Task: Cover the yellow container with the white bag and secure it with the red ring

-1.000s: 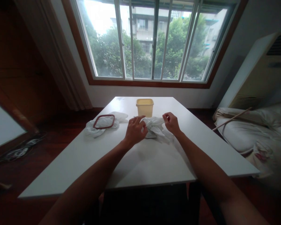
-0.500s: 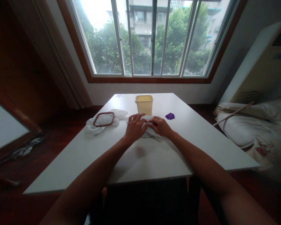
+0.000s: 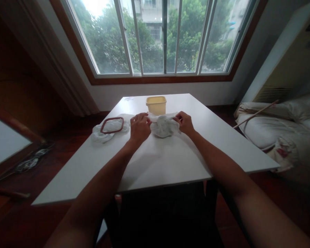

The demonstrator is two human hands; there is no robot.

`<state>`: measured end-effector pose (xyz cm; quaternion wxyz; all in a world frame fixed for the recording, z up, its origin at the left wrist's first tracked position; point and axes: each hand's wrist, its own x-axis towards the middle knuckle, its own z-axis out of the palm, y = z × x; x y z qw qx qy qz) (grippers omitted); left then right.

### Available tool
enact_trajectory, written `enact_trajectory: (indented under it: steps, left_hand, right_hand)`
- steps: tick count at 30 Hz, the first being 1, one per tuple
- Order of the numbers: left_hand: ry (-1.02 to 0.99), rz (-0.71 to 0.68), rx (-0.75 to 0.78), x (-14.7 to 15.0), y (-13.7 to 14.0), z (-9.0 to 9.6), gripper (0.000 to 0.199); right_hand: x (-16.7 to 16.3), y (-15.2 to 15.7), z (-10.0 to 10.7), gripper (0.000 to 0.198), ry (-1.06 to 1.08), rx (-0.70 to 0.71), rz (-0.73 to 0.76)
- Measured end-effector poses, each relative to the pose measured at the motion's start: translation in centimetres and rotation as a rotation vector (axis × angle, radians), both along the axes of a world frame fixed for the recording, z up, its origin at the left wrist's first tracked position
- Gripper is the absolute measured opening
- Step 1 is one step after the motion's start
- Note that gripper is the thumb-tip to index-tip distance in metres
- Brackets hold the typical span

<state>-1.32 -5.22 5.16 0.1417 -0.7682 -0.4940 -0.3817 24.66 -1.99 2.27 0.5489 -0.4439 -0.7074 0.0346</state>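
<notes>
Between my hands a thin white plastic bag point(image 3: 164, 126) is spread sideways, crumpled in the middle. My left hand point(image 3: 140, 127) pinches its left edge, fingers closed. At the right edge, my right hand point(image 3: 185, 122) grips the bag between thumb and fingers. Just behind the bag stands a pale yellow bin point(image 3: 156, 106), upright, its lower part hidden by the bag. Left of my left hand, a dark red rounded frame point(image 3: 112, 125) lies on another crumpled white plastic bag point(image 3: 103, 137).
All of this rests on a white table point(image 3: 93, 172) with its far edge near the window wall. A covered couch point(image 3: 255, 127) with a thin stick point(image 3: 255, 113) across it is to the right. Cables point(image 3: 27, 164) lie on the floor at left.
My hands have moved apart, stretching the white bag between them. The purple folded piece, seen before right of the bin, is now hidden behind my right hand. The view has tilted down.
</notes>
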Motion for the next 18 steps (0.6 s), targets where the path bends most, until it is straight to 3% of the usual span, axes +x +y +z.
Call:
enact_trajectory:
  steps: [4,7,12,18]
  left_hand:
    - [-0.064,0.039,0.048,-1.6,1.0,0.1,0.004]
    - [-0.049,-0.026,0.069,-1.5,0.7,0.1,0.012]
    - [0.091,-0.161,-0.028,1.0,-0.4,-0.8,0.031]
    - [0.177,-0.148,-0.103,1.5,0.1,-1.9,0.021]
  right_hand:
    - [2.0,0.6,0.0,0.023,0.099,-0.084,-0.112]
    - [1.4,0.2,0.1,0.023,0.029,-0.113,-0.028]
    - [-2.6,-1.6,0.4,0.016,-0.113,-0.067,0.139]
    - [-3.8,-2.6,0.6,0.009,-0.217,-0.030,0.145]
